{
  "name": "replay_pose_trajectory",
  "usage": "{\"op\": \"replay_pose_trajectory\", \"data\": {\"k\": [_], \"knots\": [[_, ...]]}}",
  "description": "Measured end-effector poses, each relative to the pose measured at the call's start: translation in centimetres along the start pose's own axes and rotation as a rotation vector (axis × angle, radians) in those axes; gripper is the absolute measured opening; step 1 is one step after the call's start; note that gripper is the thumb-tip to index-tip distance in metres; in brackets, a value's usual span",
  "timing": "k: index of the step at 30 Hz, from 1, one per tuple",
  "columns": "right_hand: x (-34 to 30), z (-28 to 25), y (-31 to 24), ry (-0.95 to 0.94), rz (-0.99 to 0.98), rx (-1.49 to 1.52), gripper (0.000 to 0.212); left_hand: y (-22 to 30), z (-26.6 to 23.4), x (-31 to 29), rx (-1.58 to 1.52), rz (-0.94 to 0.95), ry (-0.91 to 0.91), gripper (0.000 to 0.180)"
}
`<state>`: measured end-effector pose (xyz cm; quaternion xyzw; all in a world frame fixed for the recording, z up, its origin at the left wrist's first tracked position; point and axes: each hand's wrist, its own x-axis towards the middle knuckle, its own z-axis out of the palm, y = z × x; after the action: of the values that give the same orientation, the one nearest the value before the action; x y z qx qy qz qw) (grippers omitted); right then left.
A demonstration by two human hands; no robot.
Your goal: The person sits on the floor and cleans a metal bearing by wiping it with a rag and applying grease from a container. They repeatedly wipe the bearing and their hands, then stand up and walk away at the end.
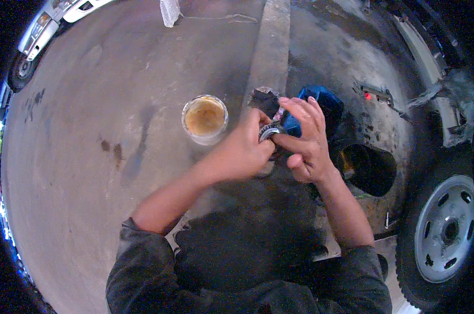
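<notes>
My left hand (250,152) is closed around a metal roller bearing (270,131), a ring with a row of dark rollers along its edge. My right hand (311,138) comes in from the other side with its fingers spread, and one finger reaches to the bearing's middle, where its tip is partly hidden. To the left of my hands, a round tub (205,119) of yellowish-brown grease stands uncovered on the floor. Beyond my fingers lie a dark crumpled rag or bag (266,100) and a blue container (323,99), both partly covered by my hands.
A large wheel (449,230) with a grey rim stands at the right. Nearer to me is a black rounded bowl-like object (372,170). A tool with a red spot (368,96) lies farther back. Vehicles with a white body (38,34) show at the far left.
</notes>
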<state>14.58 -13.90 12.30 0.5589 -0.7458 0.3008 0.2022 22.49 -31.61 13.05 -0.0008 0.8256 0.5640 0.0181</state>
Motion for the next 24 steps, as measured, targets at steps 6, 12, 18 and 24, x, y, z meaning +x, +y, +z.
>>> {"op": "replay_pose_trajectory", "data": {"k": [6, 12, 18, 24], "knots": [[-1.7, 0.2, -1.3, 0.052, 0.164, 0.299, 0.072, -1.6, 0.5, 0.4, -0.177, -0.096, -0.060, 0.040], [-3.0, 2.1, -1.2, 0.118, 0.148, 0.099, 0.075, 2.0, 0.1, -0.2, -0.625, -0.459, -0.082, 0.045], [-4.2, 3.5, -1.3, 0.221, 0.137, 0.077, 0.070, 2.2, -1.0, -1.1, -0.840, -0.518, -0.014, 0.044], [3.4, 3.9, -5.7, 0.725, 0.787, 0.956, 0.067, 0.8, 1.5, -2.0, -0.259, -0.130, 0.346, 0.034]]}}
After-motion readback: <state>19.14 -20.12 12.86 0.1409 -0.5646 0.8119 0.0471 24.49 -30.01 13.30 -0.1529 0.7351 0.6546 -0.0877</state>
